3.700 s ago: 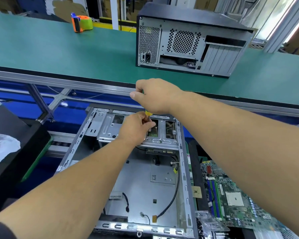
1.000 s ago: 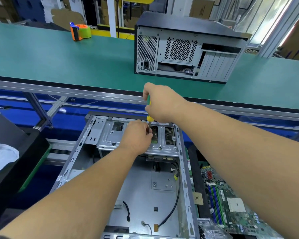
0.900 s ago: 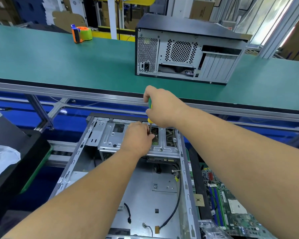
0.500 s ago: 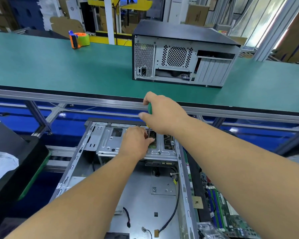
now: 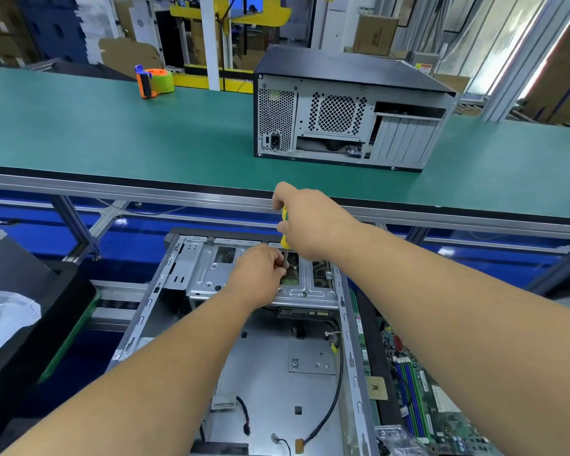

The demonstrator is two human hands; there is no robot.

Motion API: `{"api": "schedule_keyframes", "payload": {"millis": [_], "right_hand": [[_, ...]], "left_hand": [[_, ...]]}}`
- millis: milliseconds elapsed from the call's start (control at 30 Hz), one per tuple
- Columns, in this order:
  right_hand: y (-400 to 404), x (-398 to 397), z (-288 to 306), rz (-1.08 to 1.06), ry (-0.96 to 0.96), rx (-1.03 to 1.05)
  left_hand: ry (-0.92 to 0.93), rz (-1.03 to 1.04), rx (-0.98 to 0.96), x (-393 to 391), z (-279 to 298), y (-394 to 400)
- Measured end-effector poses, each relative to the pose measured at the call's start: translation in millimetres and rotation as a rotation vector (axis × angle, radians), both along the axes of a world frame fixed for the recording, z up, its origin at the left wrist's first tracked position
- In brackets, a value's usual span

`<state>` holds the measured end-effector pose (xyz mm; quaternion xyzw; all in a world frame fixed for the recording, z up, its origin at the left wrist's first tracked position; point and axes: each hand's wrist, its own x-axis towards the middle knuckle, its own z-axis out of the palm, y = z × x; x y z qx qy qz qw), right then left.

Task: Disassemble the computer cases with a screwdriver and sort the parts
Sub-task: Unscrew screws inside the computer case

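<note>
Two computer cases are in view. One, the open case [image 5: 244,357], lies flat below the person with its side panel off and its main bay stripped: only loose cables [image 5: 329,406] and a bare mounting plate remain on the floor of the chassis. A motherboard [image 5: 422,399] lies just beside the open case on its right side, which suggests that board removal is complete.

Work is now at the drive cage [image 5: 270,274] at the far end of the chassis. The right hand [image 5: 310,222] grips the yellow-green handle of the screwdriver [image 5: 284,232], held roughly upright with the tip down on the cage. The left hand [image 5: 260,274] pinches the screwdriver shaft near the tip, steadying it. Whether the screw is seated or already loose cannot be told.

Remaining, by judgement: the cage and whatever drive it holds, the cables, and sorting. The closed case [image 5: 346,116] stands on the green conveyor belt [image 5: 112,133], panels on, apparently untouched.
</note>
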<state>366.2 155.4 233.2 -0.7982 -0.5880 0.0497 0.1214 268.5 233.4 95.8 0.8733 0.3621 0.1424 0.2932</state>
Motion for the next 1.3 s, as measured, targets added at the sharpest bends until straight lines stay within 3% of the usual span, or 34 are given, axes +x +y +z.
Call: {"api": "schedule_keyframes", "payload": {"millis": [133,300,600,833,1067,1167,1300], "right_hand": [[-6.5,1.5,4.4,0.010,0.101,0.064],[-13.3,3.9,16.4,0.016,0.096,0.144],[-32.9,-5.3,0.7,0.040,0.142,0.085],[-32.7,-7.8,-4.8,0.054,0.137,0.080],[-28.9,-8.6,-11.4,0.052,0.117,0.084],[-26.3,-8.3,-9.8,0.013,0.058,0.073],[-20.9,-12.9,-5.8,-0.093,-0.224,0.021]], "left_hand": [[-0.009,0.007,-0.016,-0.7,2.6,-1.4],[-0.009,0.023,-0.005,0.0,2.6,-2.3],[-0.040,-0.027,-0.067,-6.2,5.4,2.2],[-0.232,-0.031,-0.217,-28.9,-1.2,1.0],[-0.190,-0.150,-0.229,-37.3,-3.8,-6.5],[-0.205,-0.159,-0.231,-36.9,-4.8,-6.9],[-0.193,-0.158,-0.198,-35.6,-7.2,-6.1]]}}
